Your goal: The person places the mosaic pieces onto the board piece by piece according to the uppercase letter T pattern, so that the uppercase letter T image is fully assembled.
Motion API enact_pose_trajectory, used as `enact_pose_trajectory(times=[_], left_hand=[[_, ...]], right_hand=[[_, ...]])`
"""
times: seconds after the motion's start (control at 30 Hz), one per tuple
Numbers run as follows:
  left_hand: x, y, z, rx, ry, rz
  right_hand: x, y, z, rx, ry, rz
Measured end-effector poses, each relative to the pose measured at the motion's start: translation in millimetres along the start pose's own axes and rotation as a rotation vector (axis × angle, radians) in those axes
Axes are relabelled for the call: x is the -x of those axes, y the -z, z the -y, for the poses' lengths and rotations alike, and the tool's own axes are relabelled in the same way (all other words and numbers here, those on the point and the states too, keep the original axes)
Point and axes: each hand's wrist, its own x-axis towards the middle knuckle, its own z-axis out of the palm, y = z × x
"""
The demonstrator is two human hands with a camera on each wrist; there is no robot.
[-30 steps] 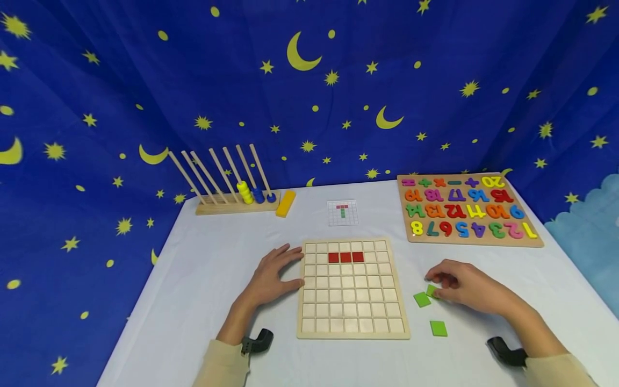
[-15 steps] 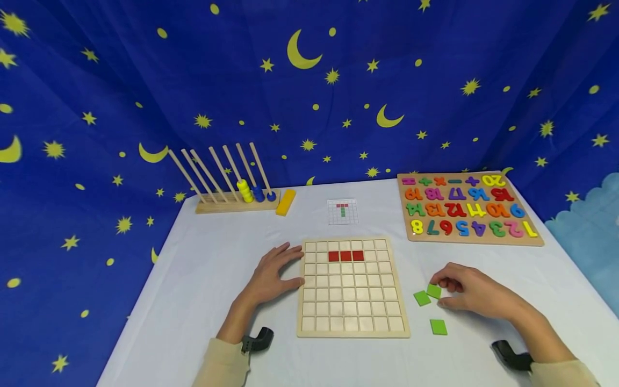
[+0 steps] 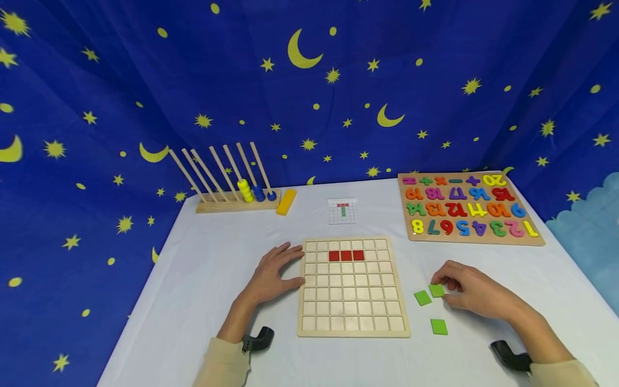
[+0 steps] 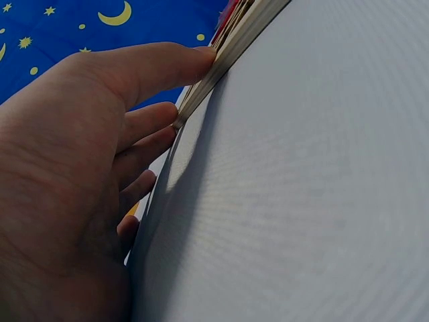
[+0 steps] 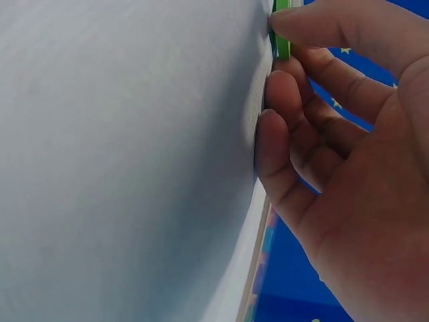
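Observation:
My left hand (image 3: 271, 275) rests on the table with thumb and fingertips touching the left edge of a wooden grid board (image 3: 350, 330). The left wrist view shows the thumb (image 4: 181, 64) at the board's side. Three red square tiles (image 3: 346, 256) lie side by side in the board's second row from the far edge. Right of the board, my right hand (image 3: 476, 290) pinches a green square tile (image 3: 437, 291) by its edges, low over the table; in the right wrist view the green tile (image 5: 283, 40) shows between thumb and index finger. Two more green tiles (image 3: 423, 298) lie close by.
Behind the board lies a small pattern card (image 3: 343, 220) with a red and green T. A wooden rod counter (image 3: 217, 207) with beads and a yellow block (image 3: 286, 202) stand back left. A number puzzle board (image 3: 471, 240) lies back right. A starry curtain (image 3: 309, 107) hangs behind.
My right hand has shifted slightly right and its index finger has come to the far edge of the green tile, which has edged away from its neighbour. The left hand has stayed put.

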Motion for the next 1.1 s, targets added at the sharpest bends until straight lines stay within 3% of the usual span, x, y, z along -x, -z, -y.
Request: enact_pose_trajectory(times=[1.1], left_hand=[[0.1,0.5,-1.7,0.011,0.009,0.004]], right_hand=[[-15.4,1.4,1.2,0.011,0.061,-0.029]])
